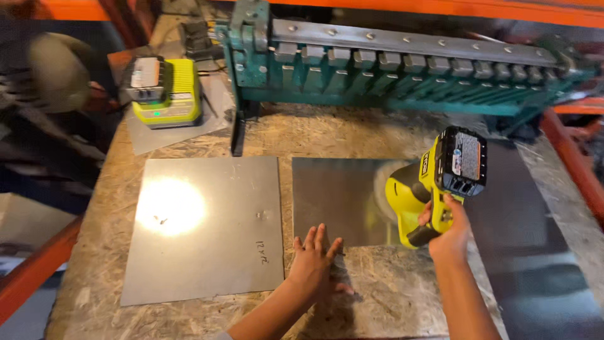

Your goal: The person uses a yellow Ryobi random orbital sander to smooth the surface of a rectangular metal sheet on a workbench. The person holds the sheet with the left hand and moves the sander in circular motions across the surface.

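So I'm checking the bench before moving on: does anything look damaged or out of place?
Nothing stands out. Two metal sheets, left and right, lie flat; the left hand presses the right one, the right hand grips the yellow power tool.

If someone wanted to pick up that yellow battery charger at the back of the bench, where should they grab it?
Best taken from above, across its two long yellow sides. The charger sits flat on a grey sheet, with a dark battery docked at its left end, so I would grip the yellow body right of the battery.

Glossy metal sheets (207,230) on rough chipboard bench (390,302); plastic-bodied polisher (434,186)
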